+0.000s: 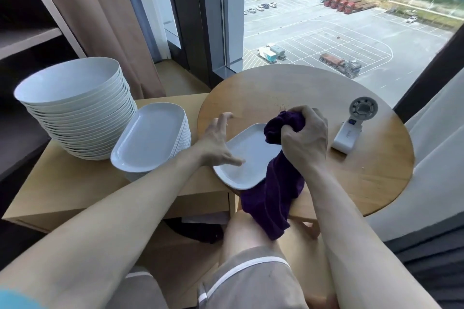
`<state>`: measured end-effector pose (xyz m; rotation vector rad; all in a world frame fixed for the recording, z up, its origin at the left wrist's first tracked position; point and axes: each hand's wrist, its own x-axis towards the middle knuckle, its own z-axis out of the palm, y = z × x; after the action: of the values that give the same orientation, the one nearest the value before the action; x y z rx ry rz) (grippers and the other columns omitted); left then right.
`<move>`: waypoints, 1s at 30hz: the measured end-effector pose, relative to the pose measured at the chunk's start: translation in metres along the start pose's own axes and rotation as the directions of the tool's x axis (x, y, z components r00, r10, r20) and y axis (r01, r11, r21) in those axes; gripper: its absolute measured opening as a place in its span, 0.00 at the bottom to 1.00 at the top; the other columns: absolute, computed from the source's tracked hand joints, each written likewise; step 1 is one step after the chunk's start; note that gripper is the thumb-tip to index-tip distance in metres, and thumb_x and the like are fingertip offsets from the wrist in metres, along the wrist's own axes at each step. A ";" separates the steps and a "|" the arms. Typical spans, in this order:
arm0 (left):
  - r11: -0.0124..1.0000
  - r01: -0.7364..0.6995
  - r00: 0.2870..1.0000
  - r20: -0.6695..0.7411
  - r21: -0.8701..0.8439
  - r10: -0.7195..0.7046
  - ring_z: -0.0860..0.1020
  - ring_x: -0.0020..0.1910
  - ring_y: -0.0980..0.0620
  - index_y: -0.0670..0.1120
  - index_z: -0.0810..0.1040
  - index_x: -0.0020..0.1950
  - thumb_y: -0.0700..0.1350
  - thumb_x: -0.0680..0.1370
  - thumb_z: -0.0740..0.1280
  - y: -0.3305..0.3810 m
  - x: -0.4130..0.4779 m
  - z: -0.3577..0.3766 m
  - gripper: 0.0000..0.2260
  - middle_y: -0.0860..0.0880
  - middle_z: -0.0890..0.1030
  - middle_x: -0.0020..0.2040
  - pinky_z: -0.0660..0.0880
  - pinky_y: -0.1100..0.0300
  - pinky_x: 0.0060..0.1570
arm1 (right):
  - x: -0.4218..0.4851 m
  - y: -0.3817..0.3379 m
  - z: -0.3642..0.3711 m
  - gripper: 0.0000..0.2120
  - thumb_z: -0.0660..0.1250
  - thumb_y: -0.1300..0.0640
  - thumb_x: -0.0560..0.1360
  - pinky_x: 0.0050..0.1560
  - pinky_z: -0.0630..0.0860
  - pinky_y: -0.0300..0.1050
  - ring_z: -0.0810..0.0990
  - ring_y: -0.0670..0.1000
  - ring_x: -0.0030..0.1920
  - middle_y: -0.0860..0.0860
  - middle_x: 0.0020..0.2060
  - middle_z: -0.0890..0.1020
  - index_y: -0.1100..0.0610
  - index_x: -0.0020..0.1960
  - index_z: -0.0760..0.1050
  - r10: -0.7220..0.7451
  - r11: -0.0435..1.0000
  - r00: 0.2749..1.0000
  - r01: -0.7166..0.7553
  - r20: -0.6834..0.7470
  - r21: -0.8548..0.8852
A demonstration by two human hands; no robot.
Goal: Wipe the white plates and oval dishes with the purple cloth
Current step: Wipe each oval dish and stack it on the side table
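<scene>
We see one smooth white oval dish [241,158] at near-left edge of the round wood desk [276,88]. L grip [216,143] spread apart, thumb on dish; R grip [305,137] clamped on bunched purple cloth [273,195], which drapes off the edge. Dish stack [148,138] & plates [67,80] crowd lower desk [75,183], left. Fan [351,130] label unreadable.

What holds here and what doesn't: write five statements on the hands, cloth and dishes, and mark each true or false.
1. The right hand grips the cloth. True.
2. The left hand also holds the cloth. False: it is open, with its thumb on the dish.
3. That dish lies on the round table. True.
4. The fan sits on the plate stack. False: it lies on the round table, right of the dish.
5. The plate stack is right of the dish stack. False: it is left of it.
</scene>
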<state>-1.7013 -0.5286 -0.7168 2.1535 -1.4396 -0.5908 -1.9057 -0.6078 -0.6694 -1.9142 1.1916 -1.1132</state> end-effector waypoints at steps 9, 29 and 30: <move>0.996 0.089 0.988 0.128 -0.010 -0.087 0.54 0.80 0.45 0.59 0.45 0.81 0.73 0.62 0.77 0.021 -0.033 0.013 0.59 0.48 0.54 0.80 0.57 0.41 0.78 | 0.002 0.006 0.003 0.11 0.65 0.62 0.70 0.54 0.63 0.38 0.71 0.50 0.57 0.37 0.44 0.73 0.48 0.48 0.77 0.043 0.998 0.999 -0.043 -0.004 -0.046; 1.000 0.024 0.986 0.165 0.005 -0.024 0.56 0.74 0.47 0.64 0.48 0.78 0.59 0.61 0.85 0.011 -0.032 0.006 0.58 0.50 0.59 0.71 0.61 0.45 0.74 | -0.002 0.007 0.009 0.14 0.65 0.63 0.69 0.55 0.65 0.39 0.73 0.54 0.57 0.41 0.44 0.76 0.44 0.42 0.75 0.035 0.999 0.996 -0.033 0.084 -0.027; 0.999 0.026 0.982 0.184 0.034 -0.031 0.55 0.74 0.47 0.64 0.48 0.79 0.59 0.61 0.85 0.012 -0.030 0.005 0.59 0.50 0.58 0.72 0.61 0.45 0.74 | -0.002 0.006 0.010 0.14 0.64 0.63 0.69 0.55 0.66 0.40 0.74 0.54 0.57 0.42 0.45 0.77 0.43 0.42 0.75 0.033 0.999 0.996 -0.031 0.086 -0.024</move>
<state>-1.7230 -0.5054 -0.7110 2.1953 -1.5248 -0.8017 -1.9000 -0.6082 -0.6795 -1.9331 1.1878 -0.9935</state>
